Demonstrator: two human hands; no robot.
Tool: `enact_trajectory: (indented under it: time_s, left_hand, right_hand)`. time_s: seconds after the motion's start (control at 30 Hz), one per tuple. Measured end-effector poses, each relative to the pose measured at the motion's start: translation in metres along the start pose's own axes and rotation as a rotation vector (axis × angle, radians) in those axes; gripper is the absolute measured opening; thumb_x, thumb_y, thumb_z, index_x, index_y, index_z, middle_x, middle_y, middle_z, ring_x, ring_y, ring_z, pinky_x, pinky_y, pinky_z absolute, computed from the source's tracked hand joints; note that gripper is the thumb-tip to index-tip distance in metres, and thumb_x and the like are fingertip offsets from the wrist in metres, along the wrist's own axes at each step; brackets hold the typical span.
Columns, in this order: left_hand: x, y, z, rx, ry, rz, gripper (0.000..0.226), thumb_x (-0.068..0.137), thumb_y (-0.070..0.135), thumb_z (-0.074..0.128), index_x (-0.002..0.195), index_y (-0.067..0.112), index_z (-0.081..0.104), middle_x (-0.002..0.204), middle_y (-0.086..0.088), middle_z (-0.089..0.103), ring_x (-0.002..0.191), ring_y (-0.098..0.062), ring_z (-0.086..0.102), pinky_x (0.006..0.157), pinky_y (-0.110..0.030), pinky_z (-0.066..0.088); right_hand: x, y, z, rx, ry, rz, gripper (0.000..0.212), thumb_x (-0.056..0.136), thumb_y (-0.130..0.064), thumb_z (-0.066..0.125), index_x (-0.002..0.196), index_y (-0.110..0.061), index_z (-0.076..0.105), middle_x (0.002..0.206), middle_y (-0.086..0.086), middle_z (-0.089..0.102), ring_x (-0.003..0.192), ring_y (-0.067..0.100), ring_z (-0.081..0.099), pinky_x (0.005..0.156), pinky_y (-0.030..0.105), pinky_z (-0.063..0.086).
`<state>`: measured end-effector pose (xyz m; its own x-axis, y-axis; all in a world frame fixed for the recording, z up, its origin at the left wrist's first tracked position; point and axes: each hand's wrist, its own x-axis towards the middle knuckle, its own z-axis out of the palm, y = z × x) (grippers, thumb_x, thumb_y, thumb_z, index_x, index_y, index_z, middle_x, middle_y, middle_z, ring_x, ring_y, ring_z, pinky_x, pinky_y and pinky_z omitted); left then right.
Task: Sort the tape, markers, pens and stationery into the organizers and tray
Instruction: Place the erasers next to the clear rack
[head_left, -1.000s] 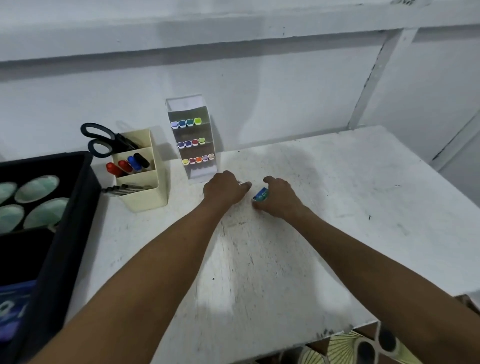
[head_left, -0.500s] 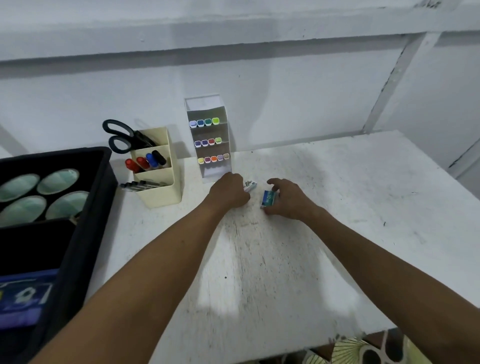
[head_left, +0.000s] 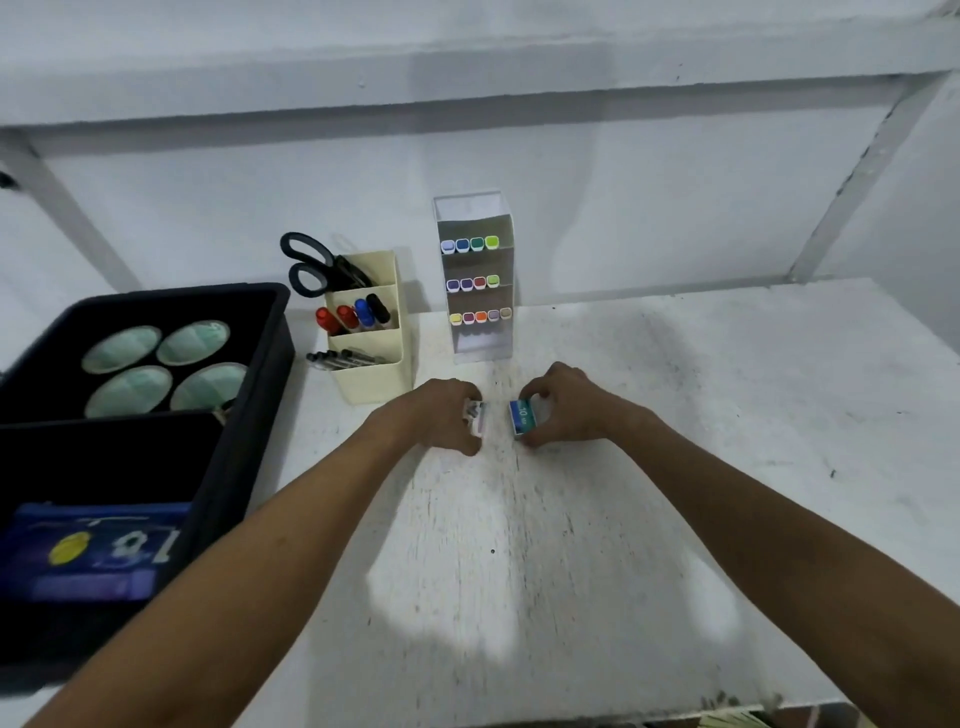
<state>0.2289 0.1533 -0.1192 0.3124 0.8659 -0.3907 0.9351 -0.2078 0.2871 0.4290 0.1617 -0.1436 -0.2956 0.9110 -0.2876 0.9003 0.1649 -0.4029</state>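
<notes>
Being gripped from the worn white tabletop (head_left: 649, 519) are two small boxes, apparently the last loose stationery. The black plastic tray (head_left: 249, 415), holding four round tape rolls, is sitting at nine o'clock; the cream divided pen organizer (head_left: 371, 374) at eleven; the clear tiered marker stand (head_left: 480, 280) at twelve. The left hand (head_left: 441, 413) is being closed around a small white box (head_left: 478, 418); the right hand (head_left: 566, 410) is being clamped on a small blue-labelled box (head_left: 522, 415). A lift and a leftward carry to the tray are probably being called for next. Open room is being left at three o'clock; the near table edge is lying well apart.
</notes>
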Motion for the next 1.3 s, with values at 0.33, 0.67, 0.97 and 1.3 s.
enact_trajectory:
  time_s: [0.33, 0.67, 0.97, 1.3]
  left_hand:
    - [-0.005, -0.009, 0.007, -0.026, 0.097, -0.010, 0.054, 0.068, 0.034, 0.082, 0.113, 0.016, 0.057, 0.111, -0.005, 0.064, 0.085, -0.017, 0.057, 0.064, -0.022, 0.041]
    - [-0.029, 0.004, 0.068, -0.325, 0.509, -0.202, 0.068, 0.076, 0.047, 0.070, 0.132, 0.020, 0.042, 0.116, -0.002, 0.057, 0.100, -0.020, 0.058, 0.079, -0.034, 0.053]
    - [-0.013, 0.013, 0.053, -0.489, 0.702, -0.182, 0.035, 0.082, 0.030, 0.066, 0.113, 0.017, 0.055, 0.098, -0.001, 0.058, 0.083, -0.017, 0.059, 0.069, -0.033, 0.054]
    - [0.031, 0.014, 0.006, -0.385, 0.753, -0.203, 0.034, 0.090, 0.031, 0.059, 0.122, 0.021, 0.063, 0.110, -0.010, 0.062, 0.095, -0.030, 0.061, 0.082, -0.034, 0.050]
  right_hand:
    - [0.001, -0.005, 0.002, -0.028, -0.012, -0.049, 0.074, 0.068, -0.049, 0.078, 0.131, -0.026, 0.048, 0.132, 0.003, 0.042, 0.123, 0.021, 0.035, 0.102, 0.036, 0.037]
    - [-0.038, -0.017, 0.044, 0.303, 0.383, 0.160, 0.078, 0.066, -0.053, 0.077, 0.130, -0.020, 0.046, 0.116, 0.004, 0.060, 0.102, 0.019, 0.058, 0.085, 0.031, 0.050]
    - [-0.019, -0.029, 0.037, 0.331, 0.542, 0.091, 0.026, 0.077, -0.025, 0.068, 0.092, -0.004, 0.069, 0.088, 0.012, 0.070, 0.075, 0.022, 0.060, 0.066, 0.027, 0.046]
    - [0.028, -0.050, 0.014, 0.338, 0.605, 0.036, 0.032, 0.091, -0.026, 0.058, 0.121, -0.015, 0.064, 0.113, 0.013, 0.062, 0.101, 0.026, 0.057, 0.086, 0.028, 0.045]
